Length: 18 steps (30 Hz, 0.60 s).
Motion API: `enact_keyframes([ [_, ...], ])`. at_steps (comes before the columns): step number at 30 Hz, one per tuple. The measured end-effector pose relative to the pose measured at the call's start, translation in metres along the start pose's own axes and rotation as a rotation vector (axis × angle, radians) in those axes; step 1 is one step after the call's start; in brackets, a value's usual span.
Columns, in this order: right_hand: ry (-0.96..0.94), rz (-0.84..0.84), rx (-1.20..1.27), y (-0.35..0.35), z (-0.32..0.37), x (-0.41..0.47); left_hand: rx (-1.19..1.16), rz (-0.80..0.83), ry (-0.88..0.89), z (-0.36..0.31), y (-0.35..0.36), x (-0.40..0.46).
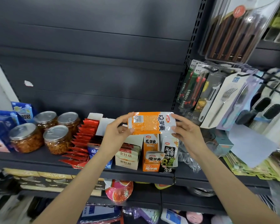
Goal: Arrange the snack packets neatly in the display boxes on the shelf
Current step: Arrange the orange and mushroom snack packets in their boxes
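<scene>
An orange and white snack packet [149, 123] is held sideways in the air above the shelf. My left hand [118, 135] pinches its left end and my right hand [187, 130] pinches its right end. Directly below stands an orange display box [150, 167] with matching packets inside. To its left is a beige display box [127, 160] with pale packets. To its right a black and white display box [169, 159] holds black-labelled packets. A row of red packets [82, 139] leans at the left of these boxes.
Several clear jars with metal lids [55, 139] stand at the left on the dark shelf [38, 157], beside blue boxes [1, 130]. Packaged knives, forks and brushes [221, 101] hang at the right. Crumpled clear plastic [189, 159] lies right of the boxes. Lower shelves hold more goods.
</scene>
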State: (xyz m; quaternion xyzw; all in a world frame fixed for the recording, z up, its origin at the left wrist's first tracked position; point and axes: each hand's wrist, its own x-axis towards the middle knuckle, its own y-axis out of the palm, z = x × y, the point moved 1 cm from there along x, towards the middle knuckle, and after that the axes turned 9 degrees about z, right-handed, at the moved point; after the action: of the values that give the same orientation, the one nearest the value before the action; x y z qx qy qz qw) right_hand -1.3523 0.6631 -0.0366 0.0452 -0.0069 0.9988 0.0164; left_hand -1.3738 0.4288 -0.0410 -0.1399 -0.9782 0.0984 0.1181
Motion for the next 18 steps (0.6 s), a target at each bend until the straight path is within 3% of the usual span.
enact_keyframes([
  [5,0.024,-0.011,-0.018,0.003,0.003,0.003,-0.357,0.027,-0.23,0.014,0.001,0.005],
  [11,-0.168,-0.081,-0.494,0.0,-0.002,0.011,-0.592,-0.023,-0.437,0.025,0.004,0.017],
  [15,-0.207,-0.09,-0.513,-0.004,-0.01,0.017,-0.48,-0.021,-0.506,0.032,0.011,0.025],
  [18,-0.15,-0.088,-0.52,-0.009,-0.014,0.024,-0.106,0.034,-0.458,0.04,0.016,0.034],
])
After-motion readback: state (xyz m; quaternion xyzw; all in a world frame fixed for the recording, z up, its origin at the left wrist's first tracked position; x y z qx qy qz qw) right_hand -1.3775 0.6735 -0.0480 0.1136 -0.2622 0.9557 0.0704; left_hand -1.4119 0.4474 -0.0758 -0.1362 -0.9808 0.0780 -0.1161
